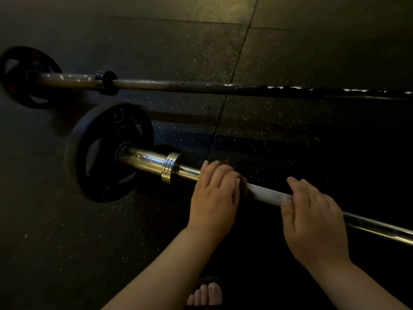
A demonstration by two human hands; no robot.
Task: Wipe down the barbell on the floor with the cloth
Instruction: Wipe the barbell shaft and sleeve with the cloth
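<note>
The nearer barbell (268, 194) is lying on the dark speckled rubber floor (290, 52), running from a black weight plate (107, 153) at the left down towards the lower right edge. The left hand (214, 193) is pressing down on the shaft just right of the ribbed chrome collar (170, 167). Its fingers are curling over a dark reddish cloth (244, 186) that is wrapping the bar and showing only at the fingertips. The right hand (312, 220) is gripping the bare shaft a little farther right, fingers over the top and thumb on the near side. A second barbell (178, 86) is lying farther away, roughly parallel. A sandalled foot (206, 294) is showing between the forearms.
</note>
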